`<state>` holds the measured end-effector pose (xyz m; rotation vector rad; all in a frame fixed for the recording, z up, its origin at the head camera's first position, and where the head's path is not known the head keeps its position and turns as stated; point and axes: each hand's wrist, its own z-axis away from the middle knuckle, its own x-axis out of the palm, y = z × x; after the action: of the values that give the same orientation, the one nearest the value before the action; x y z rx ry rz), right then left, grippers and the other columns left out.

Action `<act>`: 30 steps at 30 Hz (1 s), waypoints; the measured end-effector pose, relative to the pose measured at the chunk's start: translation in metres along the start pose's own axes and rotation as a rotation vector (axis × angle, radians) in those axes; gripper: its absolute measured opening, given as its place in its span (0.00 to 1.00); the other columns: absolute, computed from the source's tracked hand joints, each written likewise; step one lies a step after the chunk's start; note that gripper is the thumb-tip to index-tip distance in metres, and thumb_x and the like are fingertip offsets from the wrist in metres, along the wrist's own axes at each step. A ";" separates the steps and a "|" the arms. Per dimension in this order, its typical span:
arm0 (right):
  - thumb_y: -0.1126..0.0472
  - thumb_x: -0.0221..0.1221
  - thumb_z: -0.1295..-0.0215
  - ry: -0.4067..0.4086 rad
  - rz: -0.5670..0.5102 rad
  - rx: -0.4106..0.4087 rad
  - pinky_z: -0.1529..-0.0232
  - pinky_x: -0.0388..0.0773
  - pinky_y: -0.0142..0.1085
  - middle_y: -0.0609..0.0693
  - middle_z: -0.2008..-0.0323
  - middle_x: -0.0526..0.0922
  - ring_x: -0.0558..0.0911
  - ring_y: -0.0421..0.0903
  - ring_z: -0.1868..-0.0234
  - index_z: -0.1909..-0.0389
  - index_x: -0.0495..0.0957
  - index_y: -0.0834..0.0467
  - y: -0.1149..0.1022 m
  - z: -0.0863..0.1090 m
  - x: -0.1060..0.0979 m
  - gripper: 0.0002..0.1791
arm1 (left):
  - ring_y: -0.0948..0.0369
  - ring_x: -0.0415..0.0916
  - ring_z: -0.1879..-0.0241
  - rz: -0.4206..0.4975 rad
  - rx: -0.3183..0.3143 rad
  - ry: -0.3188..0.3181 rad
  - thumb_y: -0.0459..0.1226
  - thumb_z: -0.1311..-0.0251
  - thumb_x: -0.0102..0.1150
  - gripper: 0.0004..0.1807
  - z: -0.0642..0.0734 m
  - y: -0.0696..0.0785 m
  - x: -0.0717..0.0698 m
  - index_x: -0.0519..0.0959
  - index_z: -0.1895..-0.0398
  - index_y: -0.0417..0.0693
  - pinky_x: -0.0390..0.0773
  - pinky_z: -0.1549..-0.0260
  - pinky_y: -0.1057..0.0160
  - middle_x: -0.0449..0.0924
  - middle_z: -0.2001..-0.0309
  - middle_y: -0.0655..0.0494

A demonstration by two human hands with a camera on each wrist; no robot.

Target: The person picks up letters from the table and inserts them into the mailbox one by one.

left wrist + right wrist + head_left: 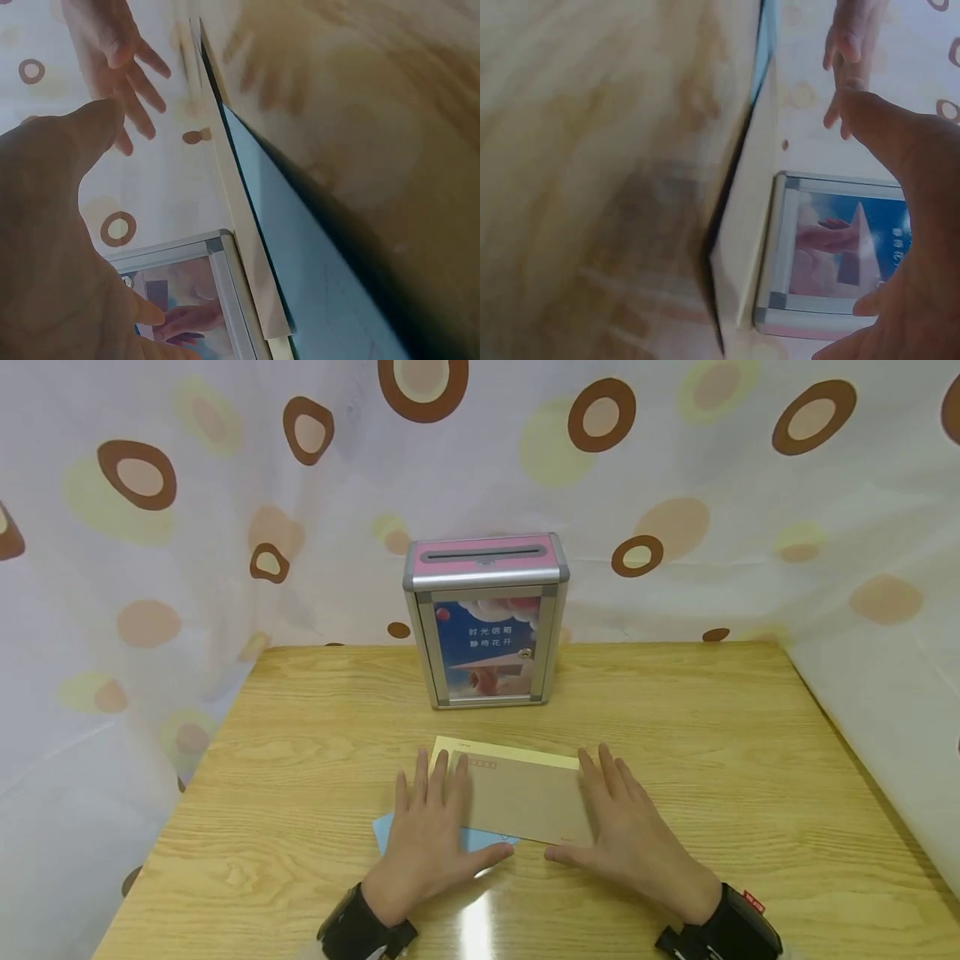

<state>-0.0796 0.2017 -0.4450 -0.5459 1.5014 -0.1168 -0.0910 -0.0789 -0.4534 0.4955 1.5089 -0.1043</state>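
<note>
A brown envelope (525,797) lies on top of a yellow envelope (517,753) and a blue envelope (384,831) on the wooden table. My left hand (427,839) is over the left end of this stack, fingers straight and spread, thumb pointing right. Over the right end is my right hand (637,835), its fingers also straight and its thumb pointing left. Neither hand holds anything. In the left wrist view the blue envelope (300,255) sticks out under the others. The right wrist view shows the brown envelope (742,202) edge-on beside my right hand (907,225).
Behind the envelopes stands a metal-framed letter box (487,635) with a pink top, a slot (483,554) and a small lock (524,653) on its front. A white curtain (480,468) with brown rings hangs behind the table (675,718) and along its sides.
</note>
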 end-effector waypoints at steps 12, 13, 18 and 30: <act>0.25 0.67 0.47 -0.011 -0.010 -0.053 0.34 0.68 0.69 0.73 0.28 0.65 0.67 0.75 0.29 0.21 0.55 0.64 0.012 -0.014 0.009 0.65 | 0.32 0.61 0.27 0.066 -0.038 -0.057 0.80 0.46 0.48 0.67 0.004 -0.006 0.002 0.43 0.16 0.46 0.63 0.35 0.25 0.66 0.26 0.37; 0.26 0.68 0.47 -0.011 -0.017 -0.059 0.34 0.69 0.69 0.72 0.28 0.66 0.68 0.75 0.30 0.21 0.55 0.64 0.013 -0.015 0.010 0.65 | 0.32 0.63 0.28 0.071 -0.038 -0.058 0.79 0.46 0.50 0.67 0.004 -0.007 0.002 0.43 0.16 0.46 0.65 0.37 0.25 0.67 0.27 0.37; 0.33 0.71 0.46 -0.022 -0.011 -0.077 0.35 0.68 0.70 0.72 0.31 0.70 0.69 0.75 0.31 0.23 0.61 0.63 0.014 -0.017 0.016 0.58 | 0.34 0.68 0.31 0.082 -0.024 -0.057 0.76 0.44 0.54 0.66 0.006 -0.007 0.004 0.44 0.16 0.44 0.73 0.42 0.29 0.72 0.30 0.39; 0.48 0.79 0.50 -0.098 -0.066 0.034 0.51 0.79 0.51 0.64 0.47 0.76 0.76 0.58 0.49 0.32 0.72 0.67 0.011 -0.023 0.008 0.48 | 0.27 0.69 0.35 0.086 0.027 -0.059 0.58 0.34 0.63 0.53 0.007 -0.012 0.006 0.51 0.19 0.37 0.66 0.40 0.22 0.70 0.30 0.31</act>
<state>-0.1044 0.2020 -0.4563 -0.5664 1.3839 -0.1644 -0.0888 -0.0911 -0.4620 0.5736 1.4284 -0.0712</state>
